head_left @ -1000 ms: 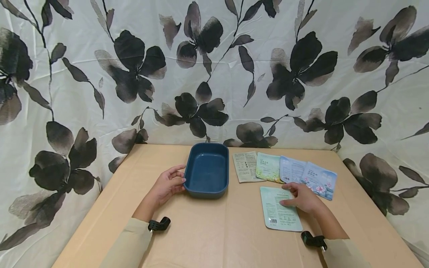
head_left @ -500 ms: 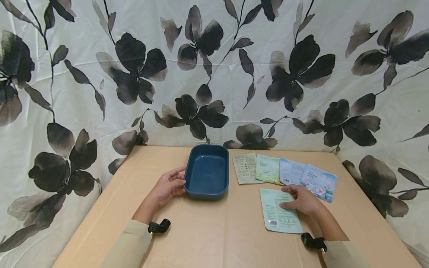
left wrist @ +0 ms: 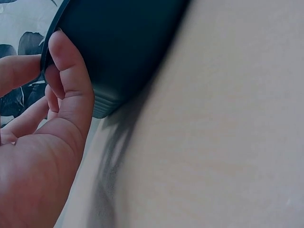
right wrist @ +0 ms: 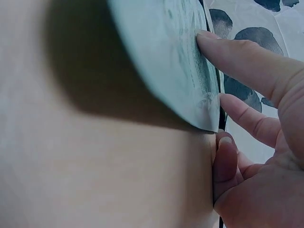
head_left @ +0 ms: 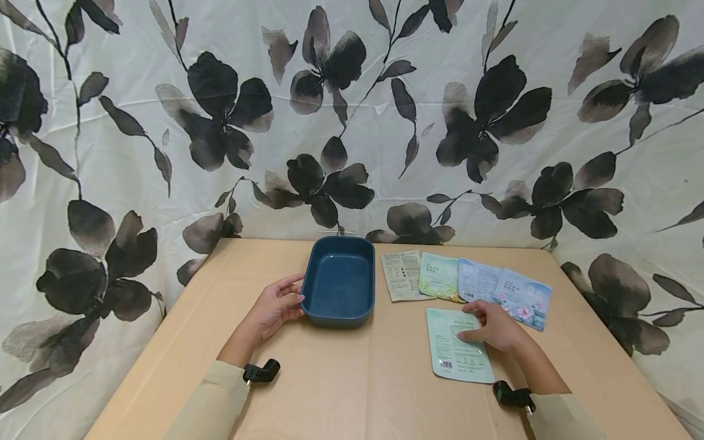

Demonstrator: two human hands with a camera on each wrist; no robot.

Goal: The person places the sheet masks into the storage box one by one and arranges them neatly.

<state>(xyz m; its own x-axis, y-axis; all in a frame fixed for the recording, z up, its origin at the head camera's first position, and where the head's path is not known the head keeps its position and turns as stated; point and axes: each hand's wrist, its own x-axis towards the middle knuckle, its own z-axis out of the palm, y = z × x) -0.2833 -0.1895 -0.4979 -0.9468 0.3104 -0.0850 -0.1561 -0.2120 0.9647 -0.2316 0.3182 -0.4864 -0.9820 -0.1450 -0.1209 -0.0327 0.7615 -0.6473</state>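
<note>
My left hand (head_left: 277, 305) holds the left edge of a dark blue rectangular tray (head_left: 339, 287). In the left wrist view the thumb lies along the tray's outer wall (left wrist: 123, 42), with a fingertip right at its rim. My right hand (head_left: 492, 330) pinches the upper right part of a mint-green face mask sachet (head_left: 456, 348), printed side up. Its thumb lies on the face, its fingers at the far edge. In the right wrist view the sachet (right wrist: 161, 61) casts a wide shadow on the table, one edge standing off it.
Behind the right hand, several more flat sachets lie in an overlapping row: beige (head_left: 404, 275), green with yellow flowers (head_left: 440, 275), pale blue (head_left: 478, 278) and blue with pink flowers (head_left: 525, 296). The wooden table (head_left: 352, 385) ends at a flower-patterned cloth (head_left: 396, 140).
</note>
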